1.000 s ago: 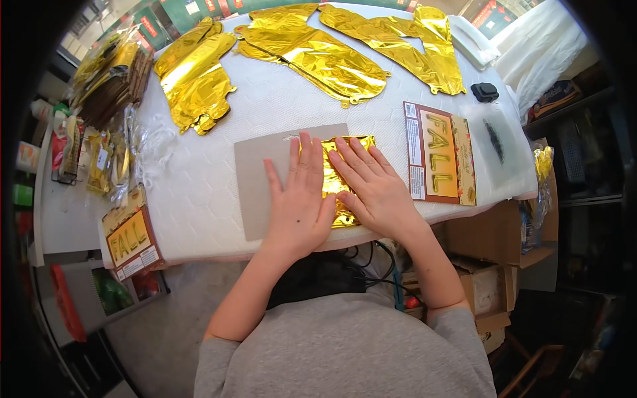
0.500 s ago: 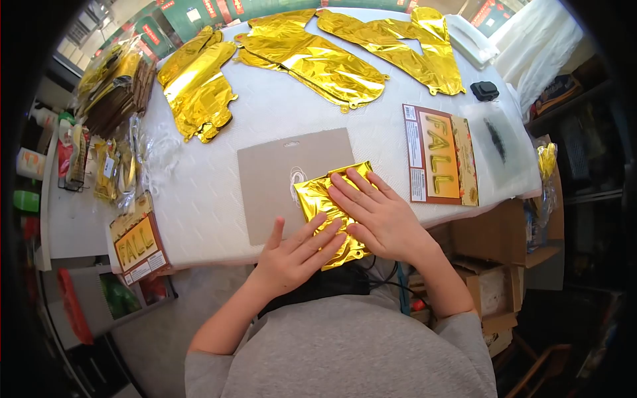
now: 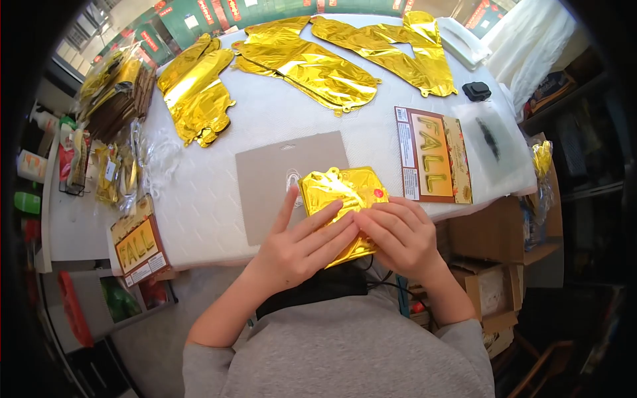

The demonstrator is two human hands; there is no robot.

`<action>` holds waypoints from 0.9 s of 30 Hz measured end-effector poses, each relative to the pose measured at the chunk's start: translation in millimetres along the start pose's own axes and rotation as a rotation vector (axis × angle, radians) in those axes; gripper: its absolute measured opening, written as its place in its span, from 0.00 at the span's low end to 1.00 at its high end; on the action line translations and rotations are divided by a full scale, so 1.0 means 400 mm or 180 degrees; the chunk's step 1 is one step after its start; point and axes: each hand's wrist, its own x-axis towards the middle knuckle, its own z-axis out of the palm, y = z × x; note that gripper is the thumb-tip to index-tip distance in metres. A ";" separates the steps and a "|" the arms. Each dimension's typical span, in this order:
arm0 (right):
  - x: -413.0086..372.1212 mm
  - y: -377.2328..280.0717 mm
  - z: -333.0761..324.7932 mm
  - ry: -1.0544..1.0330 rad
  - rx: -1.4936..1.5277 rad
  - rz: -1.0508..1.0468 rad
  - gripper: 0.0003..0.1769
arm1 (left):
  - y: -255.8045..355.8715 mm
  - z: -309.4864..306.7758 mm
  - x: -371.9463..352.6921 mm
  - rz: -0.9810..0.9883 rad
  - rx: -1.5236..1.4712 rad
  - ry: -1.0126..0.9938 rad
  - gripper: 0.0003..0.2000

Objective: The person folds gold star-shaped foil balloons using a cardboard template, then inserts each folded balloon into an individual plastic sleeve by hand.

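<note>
A folded gold foil balloon (image 3: 345, 182) lies at the front edge of the table, partly over a grey-brown cardboard sheet (image 3: 265, 205). It makes a flat, roughly square packet with a red round mark near its right side. My left hand (image 3: 298, 245) rests on its lower left part, fingers long and thumb spread away. My right hand (image 3: 405, 239) is bent around the lower right side, its fingers close together on the foil; the thumb is mostly hidden. Both hands' fingertips meet near the packet's middle. A loop of white string (image 3: 292, 179) lies on the cardboard beside the packet.
Large flat gold foil balloons (image 3: 318, 63) lie across the back of the white table cover (image 3: 199, 225). Printed FALL packages (image 3: 432, 156) lie right and left. A black object (image 3: 476, 91) and a clear plastic bag (image 3: 494, 149) are at right. Packaged stock (image 3: 116, 86) is piled at left.
The foil packet now shows a different face, with the red mark visible. My right hand has gone from lying flat on top to bending round the lower right side.
</note>
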 end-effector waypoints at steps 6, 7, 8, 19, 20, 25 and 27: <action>0.087 -0.022 -0.096 0.0526 -0.0232 0.0351 0.22 | -0.030 -0.082 0.123 -0.0118 -0.1012 -0.0009 0.24; 0.089 -0.016 -0.107 0.0560 -0.0042 0.0522 0.22 | -0.026 -0.090 0.132 -0.0096 -0.1004 -0.0001 0.24; 0.093 -0.013 -0.117 0.0591 0.0153 0.0694 0.21 | -0.019 -0.094 0.141 -0.0598 -0.1970 -0.0012 0.25; 0.046 0.017 -0.045 0.0041 0.4524 0.3139 0.19 | -0.062 -0.115 0.074 -0.2280 -0.4161 -0.0298 0.15; 0.049 0.011 -0.035 -0.0045 0.4613 0.3234 0.21 | -0.068 -0.116 0.071 -0.2292 -0.4168 -0.0304 0.15; 0.071 -0.003 -0.019 -0.0053 0.4867 0.3192 0.21 | -0.091 -0.124 0.070 -0.2756 -0.4437 -0.0767 0.14; 0.063 0.009 -0.012 -0.0295 0.4925 0.3115 0.21 | -0.101 -0.118 0.064 -0.2768 -0.4443 -0.0855 0.15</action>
